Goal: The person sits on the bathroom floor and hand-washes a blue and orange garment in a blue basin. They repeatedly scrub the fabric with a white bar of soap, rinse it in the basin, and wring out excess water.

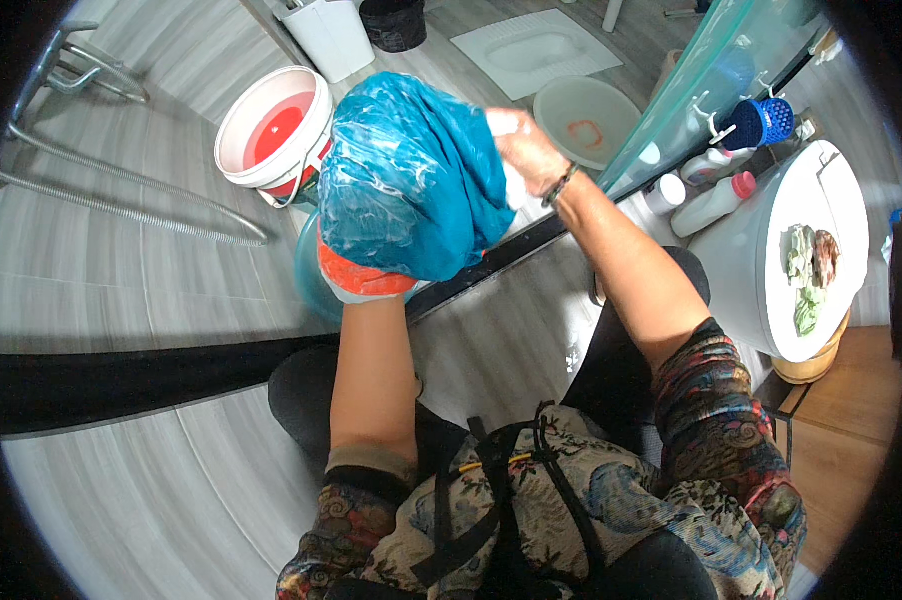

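A wet blue cloth item, streaked with white suds, is spread over my raised left hand. That hand is hidden inside it; only my left forearm shows below. An orange-red band with a white edge lies around the wrist under the blue fabric. At the right side of the cloth is my right hand, fingers curled, with white foam or a white object at them. I cannot tell which it is. A teal basin shows partly beneath the cloth.
A white bucket with red inside stands at upper left. Behind are a pale basin, squat toilet and black bin. A glass panel, bottles and a white tub line the right. A black sill crosses the floor.
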A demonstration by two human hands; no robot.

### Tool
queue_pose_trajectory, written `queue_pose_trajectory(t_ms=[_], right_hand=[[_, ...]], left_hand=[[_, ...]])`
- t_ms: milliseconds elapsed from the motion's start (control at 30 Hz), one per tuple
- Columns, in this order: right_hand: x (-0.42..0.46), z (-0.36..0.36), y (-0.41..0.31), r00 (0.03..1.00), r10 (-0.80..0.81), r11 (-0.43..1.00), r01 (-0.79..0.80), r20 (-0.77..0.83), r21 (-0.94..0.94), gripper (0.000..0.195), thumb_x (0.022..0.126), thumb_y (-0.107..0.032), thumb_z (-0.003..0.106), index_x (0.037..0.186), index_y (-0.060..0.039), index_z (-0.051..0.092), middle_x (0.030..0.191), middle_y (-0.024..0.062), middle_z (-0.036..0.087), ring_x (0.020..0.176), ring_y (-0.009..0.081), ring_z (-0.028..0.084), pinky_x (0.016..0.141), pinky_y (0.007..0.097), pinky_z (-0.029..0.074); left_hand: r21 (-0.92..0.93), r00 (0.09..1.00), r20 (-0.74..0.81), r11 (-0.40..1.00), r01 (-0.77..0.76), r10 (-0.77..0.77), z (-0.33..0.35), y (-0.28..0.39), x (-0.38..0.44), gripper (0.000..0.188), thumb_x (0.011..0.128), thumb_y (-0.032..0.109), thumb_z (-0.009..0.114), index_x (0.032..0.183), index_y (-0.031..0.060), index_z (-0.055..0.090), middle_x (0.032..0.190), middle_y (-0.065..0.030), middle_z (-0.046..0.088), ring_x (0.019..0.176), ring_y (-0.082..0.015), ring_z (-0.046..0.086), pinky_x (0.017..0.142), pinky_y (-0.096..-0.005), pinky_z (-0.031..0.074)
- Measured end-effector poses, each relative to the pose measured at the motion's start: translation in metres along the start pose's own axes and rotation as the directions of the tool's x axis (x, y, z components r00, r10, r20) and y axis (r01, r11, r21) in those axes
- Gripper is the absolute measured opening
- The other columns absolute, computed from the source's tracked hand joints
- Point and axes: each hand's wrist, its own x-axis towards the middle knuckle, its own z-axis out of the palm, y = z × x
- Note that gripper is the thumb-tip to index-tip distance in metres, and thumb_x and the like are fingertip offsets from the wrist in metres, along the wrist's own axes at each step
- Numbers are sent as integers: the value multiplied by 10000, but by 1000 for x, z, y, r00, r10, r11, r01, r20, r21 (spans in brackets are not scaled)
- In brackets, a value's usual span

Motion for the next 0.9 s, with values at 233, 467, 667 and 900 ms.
queue_pose_trajectory(t_ms=[233, 467, 667, 900], right_hand=[[34, -31, -52, 990, -122, 945, 95, 69, 314, 141, 809, -39, 601, 945, -2, 612, 886, 62, 635, 764, 140, 616, 708, 262, 511], [42, -40, -45, 939, -214, 973, 229, -269, 25, 210, 819, -165, 637, 990, -58, 580, 956, 92, 633, 782, 171, 609, 704, 299, 510], [-13, 47, 37, 648, -711, 178, 541, 273, -822, 370, 697, -167, 660, 1047, -107, 556, 1002, 119, 601, 928, 309, 565, 769, 418, 424], [30, -2, 5, 753, -635, 350, 82, -173, -933, 363, 818, -338, 608, 1104, -122, 552, 949, 158, 644, 900, 378, 592, 769, 445, 464]], left_hand=[[17, 963, 258, 997, -82, 74, -20, 41, 21, 461, 818, 408, 547, 1177, 120, 532, 1176, -112, 538, 1084, -279, 511, 942, -390, 408], [-273, 909, 411, 961, 48, 72, -4, 50, 31, 450, 923, 368, 428, 1293, 111, 439, 1309, -102, 454, 1209, -245, 428, 1038, -351, 327], [-344, 931, 361, 936, 74, 59, 14, 53, 16, 424, 922, 345, 436, 1269, 101, 454, 1265, -98, 476, 1174, -236, 451, 1014, -340, 348], [-325, 906, 408, 945, 26, 115, 18, 61, 34, 394, 921, 318, 446, 1241, 89, 472, 1214, -94, 501, 1133, -225, 477, 986, -327, 372]])
